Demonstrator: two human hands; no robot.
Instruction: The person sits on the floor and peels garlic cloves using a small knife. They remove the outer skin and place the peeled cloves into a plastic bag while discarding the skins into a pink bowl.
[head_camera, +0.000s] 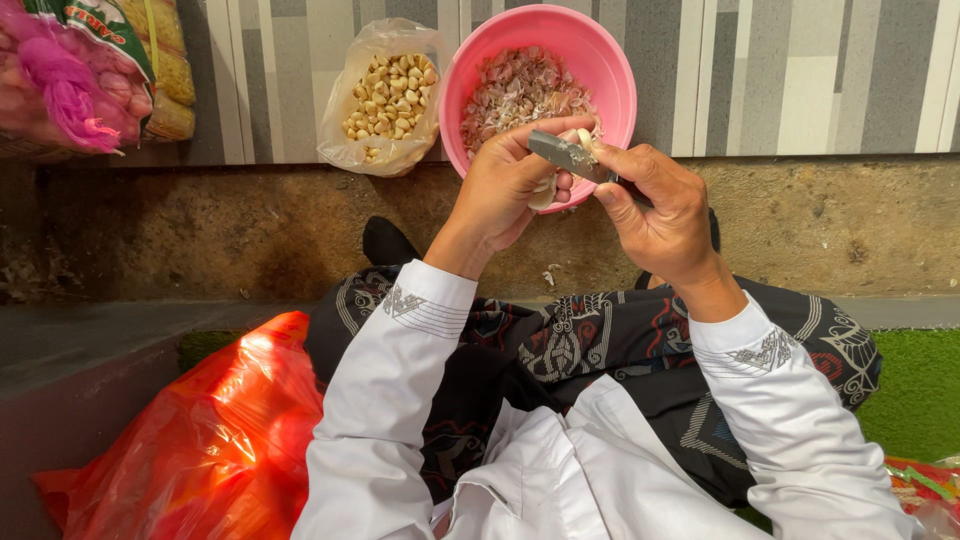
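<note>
Over the round pink plastic bowl (610, 75), so papery skins drop in, the left hand (500, 190) pinches a pale garlic clove (583, 138) while the right hand (660, 205) grips a small grey-bladed knife (562, 153) against it.

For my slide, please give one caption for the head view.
Hands peel garlic with knife above pink bowl.

Red plastic bag (210, 430), pink mesh sack (65, 75).
</note>
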